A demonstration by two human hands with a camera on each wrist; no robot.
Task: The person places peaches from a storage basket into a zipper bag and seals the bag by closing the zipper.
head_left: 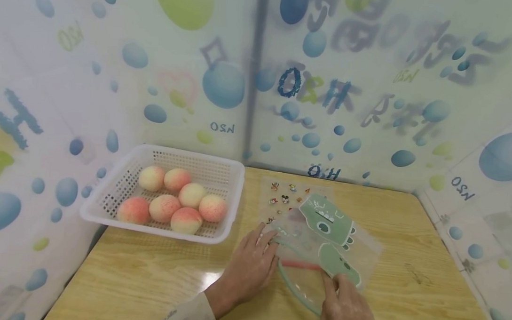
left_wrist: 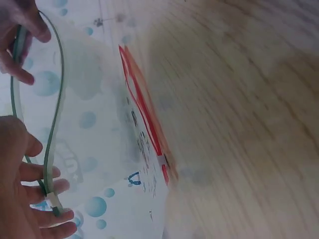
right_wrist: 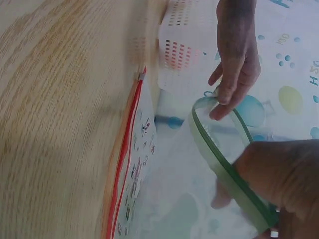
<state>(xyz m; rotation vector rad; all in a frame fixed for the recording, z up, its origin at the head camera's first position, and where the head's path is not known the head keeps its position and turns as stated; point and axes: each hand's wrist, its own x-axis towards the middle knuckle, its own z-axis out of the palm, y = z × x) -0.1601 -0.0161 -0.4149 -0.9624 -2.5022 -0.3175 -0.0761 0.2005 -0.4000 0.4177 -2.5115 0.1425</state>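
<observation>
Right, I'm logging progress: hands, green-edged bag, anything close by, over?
Left hand and right hand holding green-edged bag open. Red-zip bag beneath. White basket off left.

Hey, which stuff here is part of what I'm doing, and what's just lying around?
In use:
green-edged clear bag, mouth open
left hand, holding its rim
right hand, gripping its rim

Apparently just lying about, as neither hand holds them:
red-edged clear bag
white basket
seven peaches inside it

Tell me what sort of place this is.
Probably a small booth or makeshift work corner: bubble-print walls on three sides, close round a wooden table, and a plastic basket of peach-like balls.
</observation>
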